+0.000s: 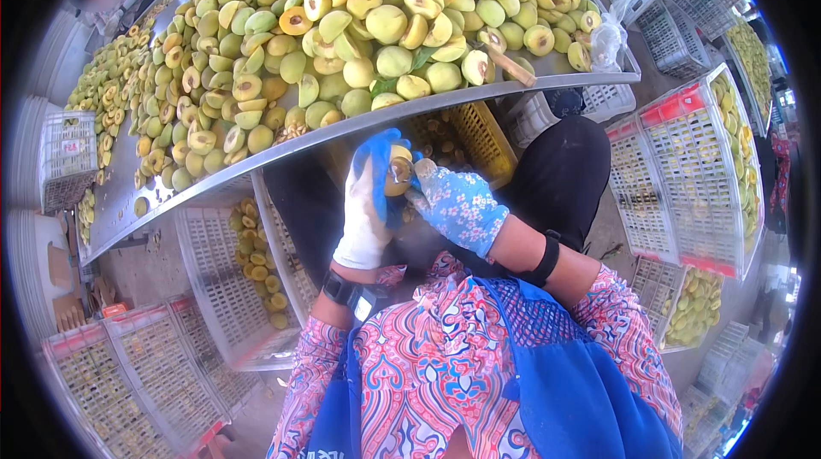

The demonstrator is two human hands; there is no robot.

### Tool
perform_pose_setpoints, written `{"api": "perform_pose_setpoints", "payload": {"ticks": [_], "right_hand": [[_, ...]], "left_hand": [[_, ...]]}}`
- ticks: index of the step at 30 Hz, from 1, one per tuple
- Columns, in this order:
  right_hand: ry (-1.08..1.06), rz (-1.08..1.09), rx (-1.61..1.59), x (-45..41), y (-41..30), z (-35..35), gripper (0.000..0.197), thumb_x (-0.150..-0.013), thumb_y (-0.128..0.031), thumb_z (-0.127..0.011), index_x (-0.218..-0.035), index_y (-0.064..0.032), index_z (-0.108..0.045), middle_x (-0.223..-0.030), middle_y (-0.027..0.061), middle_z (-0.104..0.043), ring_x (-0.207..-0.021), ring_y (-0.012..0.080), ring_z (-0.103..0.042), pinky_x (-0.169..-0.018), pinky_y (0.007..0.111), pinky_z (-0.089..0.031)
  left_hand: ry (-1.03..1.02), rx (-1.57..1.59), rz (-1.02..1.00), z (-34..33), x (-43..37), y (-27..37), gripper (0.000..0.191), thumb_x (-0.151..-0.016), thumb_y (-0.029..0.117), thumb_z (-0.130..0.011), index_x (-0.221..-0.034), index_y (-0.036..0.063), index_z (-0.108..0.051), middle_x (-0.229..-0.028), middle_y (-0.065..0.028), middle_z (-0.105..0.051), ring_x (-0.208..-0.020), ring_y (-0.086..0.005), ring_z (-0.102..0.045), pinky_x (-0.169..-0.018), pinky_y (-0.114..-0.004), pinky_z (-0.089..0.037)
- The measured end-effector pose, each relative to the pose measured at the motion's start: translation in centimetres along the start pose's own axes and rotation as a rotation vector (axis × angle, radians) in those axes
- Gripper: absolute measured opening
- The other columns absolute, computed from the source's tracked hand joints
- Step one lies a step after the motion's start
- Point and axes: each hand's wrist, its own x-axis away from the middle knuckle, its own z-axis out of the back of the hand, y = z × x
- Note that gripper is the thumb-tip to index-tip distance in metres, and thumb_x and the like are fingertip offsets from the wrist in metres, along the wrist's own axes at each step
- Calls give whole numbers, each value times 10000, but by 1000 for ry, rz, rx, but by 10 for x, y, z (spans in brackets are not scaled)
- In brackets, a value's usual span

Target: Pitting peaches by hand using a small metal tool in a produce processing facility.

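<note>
My left hand [367, 202], in a white glove with a blue coated palm, cups a yellow-green stone fruit [396, 188] just below the table's edge. The fruit's brown pit area faces up. A blue flowered glove covers my right hand [458, 206], whose fingers are closed at the fruit's right side. A curved metal edge [403, 167] of a small pitting tool shows at the pit; most of the tool is hidden by the fingers. Beneath both hands, a yellow plastic crate [490, 145] holds dark pits.
Halved and whole stone fruit [333, 29] lie heaped on a metal-rimmed table [359, 120]. A wooden-handled tool [513, 68] and a clear plastic bag [606, 42] rest near its right corner. White crates stand left [208, 267] and right [667, 170], holding fruit halves.
</note>
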Motion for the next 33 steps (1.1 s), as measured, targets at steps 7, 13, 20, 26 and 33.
{"api": "perform_pose_setpoints", "payload": {"ticks": [7,13,20,26,33], "right_hand": [[-122,-105,-143,-5,-7,-1,336,-941,-291,-524,-1099,6,-518,-858,241,-668,-780,404,-661,-670,511,-516],[-115,-59,-413,-11,-1,-3,354,-924,-257,-542,-1115,38,-492,-839,292,-645,-787,461,-633,-679,525,-501],[-181,-114,-490,-8,-4,-1,389,-918,-249,-550,-1157,46,-467,-830,291,-648,-733,454,-638,-653,509,-498],[-524,-407,-1052,-15,-20,35,295,-940,-275,-548,-1101,-39,-474,-655,58,-561,-461,158,-551,-411,318,-460],[-667,-560,-1548,-10,-18,35,123,-979,-255,-527,-939,-145,-491,-605,-23,-471,-410,69,-435,-354,235,-376]], "left_hand": [[37,133,177,-6,-2,0,346,-942,67,-568,-1277,17,-499,-1157,-127,-608,-1052,-245,-631,-936,-370,-524],[221,812,428,-6,-10,5,330,-955,96,-544,-1274,24,-501,-1182,-127,-597,-1017,-250,-635,-918,-390,-524],[-8,-129,-40,5,-6,-4,281,-961,108,-536,-1227,19,-559,-1091,-140,-666,-1023,-228,-643,-898,-356,-520],[248,777,332,-11,-7,1,354,-998,232,-528,-1261,-4,-503,-1131,-171,-626,-899,-248,-646,-796,-392,-569],[130,890,349,-6,-8,2,410,-979,299,-562,-1236,-20,-528,-1108,-192,-627,-857,-250,-650,-764,-400,-580]]}}
